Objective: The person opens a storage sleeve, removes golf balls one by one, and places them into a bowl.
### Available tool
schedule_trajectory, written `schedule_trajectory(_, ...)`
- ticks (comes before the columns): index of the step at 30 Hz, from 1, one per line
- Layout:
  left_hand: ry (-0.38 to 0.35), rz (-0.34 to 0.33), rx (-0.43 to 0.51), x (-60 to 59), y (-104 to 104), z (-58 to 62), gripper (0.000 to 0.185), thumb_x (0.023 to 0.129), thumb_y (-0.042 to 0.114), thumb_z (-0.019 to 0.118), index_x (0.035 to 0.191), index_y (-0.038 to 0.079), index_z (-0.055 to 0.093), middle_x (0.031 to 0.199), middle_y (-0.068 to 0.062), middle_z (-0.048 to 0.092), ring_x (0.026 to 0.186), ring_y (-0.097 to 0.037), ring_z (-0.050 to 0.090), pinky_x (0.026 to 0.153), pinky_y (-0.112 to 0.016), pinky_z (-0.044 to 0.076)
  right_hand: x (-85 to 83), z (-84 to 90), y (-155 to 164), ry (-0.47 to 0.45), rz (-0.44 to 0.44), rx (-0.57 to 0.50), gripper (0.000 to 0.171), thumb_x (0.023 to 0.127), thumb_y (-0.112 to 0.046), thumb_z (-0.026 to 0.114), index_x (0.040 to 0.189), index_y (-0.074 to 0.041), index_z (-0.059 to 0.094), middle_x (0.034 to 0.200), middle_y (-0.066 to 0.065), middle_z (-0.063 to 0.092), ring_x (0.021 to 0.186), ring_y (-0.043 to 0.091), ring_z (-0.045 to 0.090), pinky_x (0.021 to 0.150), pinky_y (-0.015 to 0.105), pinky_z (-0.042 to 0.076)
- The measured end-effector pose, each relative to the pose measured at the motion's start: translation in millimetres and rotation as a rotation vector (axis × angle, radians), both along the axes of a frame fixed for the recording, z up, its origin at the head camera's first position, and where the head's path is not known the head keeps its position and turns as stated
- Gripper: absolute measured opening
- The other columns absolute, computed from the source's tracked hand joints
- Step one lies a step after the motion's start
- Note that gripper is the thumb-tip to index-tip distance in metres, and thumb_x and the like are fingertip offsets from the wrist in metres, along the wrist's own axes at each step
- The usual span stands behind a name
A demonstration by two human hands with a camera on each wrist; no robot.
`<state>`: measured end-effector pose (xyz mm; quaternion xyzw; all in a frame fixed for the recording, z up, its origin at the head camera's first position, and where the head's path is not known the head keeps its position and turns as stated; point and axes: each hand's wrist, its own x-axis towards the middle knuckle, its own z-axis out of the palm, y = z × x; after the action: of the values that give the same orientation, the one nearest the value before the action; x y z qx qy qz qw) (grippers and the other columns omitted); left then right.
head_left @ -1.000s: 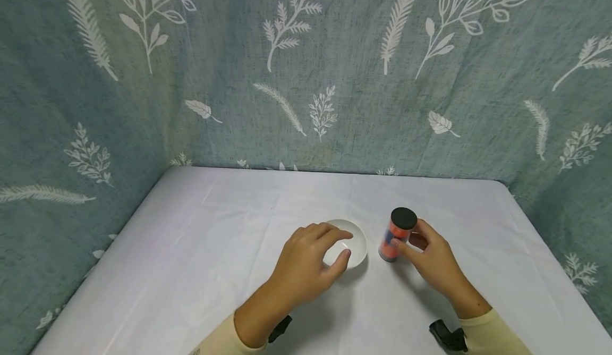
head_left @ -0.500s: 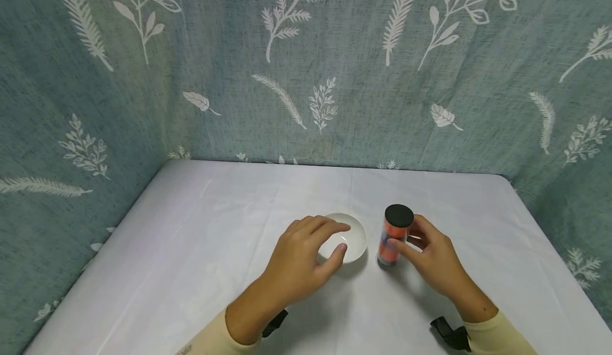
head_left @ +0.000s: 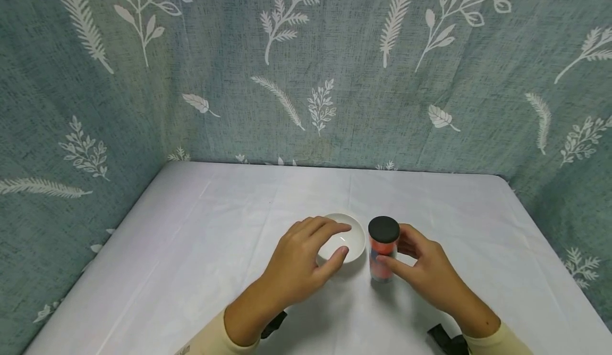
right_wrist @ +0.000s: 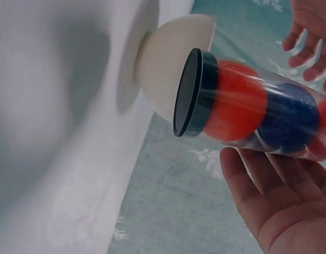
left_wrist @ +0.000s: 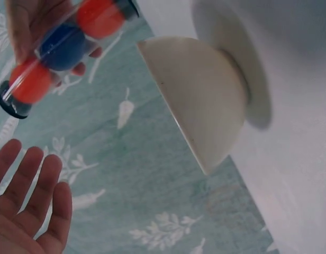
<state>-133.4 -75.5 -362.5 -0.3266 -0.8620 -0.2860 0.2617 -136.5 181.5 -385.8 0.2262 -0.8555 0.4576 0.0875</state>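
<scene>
Right hand (head_left: 425,270) of mine grips a clear tube (head_left: 383,254) with a black cap (head_left: 384,229), thumb on the near side and fingers curled round the far side; the wrist view shows red and blue balls stacked inside it. I see the tube upright, long axis roughly vertical, cap on top, its bottom at or just above the white worktop (head_left: 201,248); I cannot tell whether it touches. It sits just to the right of a small white bowl (head_left: 351,238), very near the rim, and I cannot tell whether the two touch. My left hand (head_left: 306,264) hovers over the near left part of the bowl, fingers loosely bent and spread, holding nothing; whether the fingertips rest on the rim is hidden. So the bowl lies directly to the left of the tube, between my two hands, with the right hand the one carrying the load and the left nearest the bowl. Leaf-patterned green cloth (head_left: 306,78) hangs behind and along both sides.
</scene>
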Motion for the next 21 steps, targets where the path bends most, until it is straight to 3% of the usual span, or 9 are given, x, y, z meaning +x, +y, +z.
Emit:
schedule_trajectory(12, -0.033, -0.021, -0.009, 5.8, -1.0, 3.4, 0.04, 0.102, 0.044, 0.054, 0.134, 0.021, 0.059, 0.124, 0.008, 0.066, 0.116, -0.01, 0.062, 0.098, -0.035, 0.051, 10.5, 3.4, -5.2, 0.031, 0.063, 0.041, 0.043, 0.087, -0.017, 0.079, 0.125, -0.021, 0.06, 0.111, -0.01, 0.071, 0.102, 0.004, 0.068, 0.091, 0.024, 0.055)
schedule_trajectory(21, 0.01, -0.053, -0.02, 8.8, -1.5, 7.7, 0.042, 0.102, 0.045, 0.054, 0.136, 0.021, 0.057, 0.126, 0.007, 0.064, 0.114, -0.009, 0.062, 0.095, -0.032, 0.052, 16.1, 6.0, -9.5, 0.081, 0.099, 0.045, 0.044, 0.086, -0.016, 0.079, 0.125, -0.024, 0.061, 0.106, -0.014, 0.07, 0.099, 0.004, 0.067, 0.091, 0.025, 0.055)
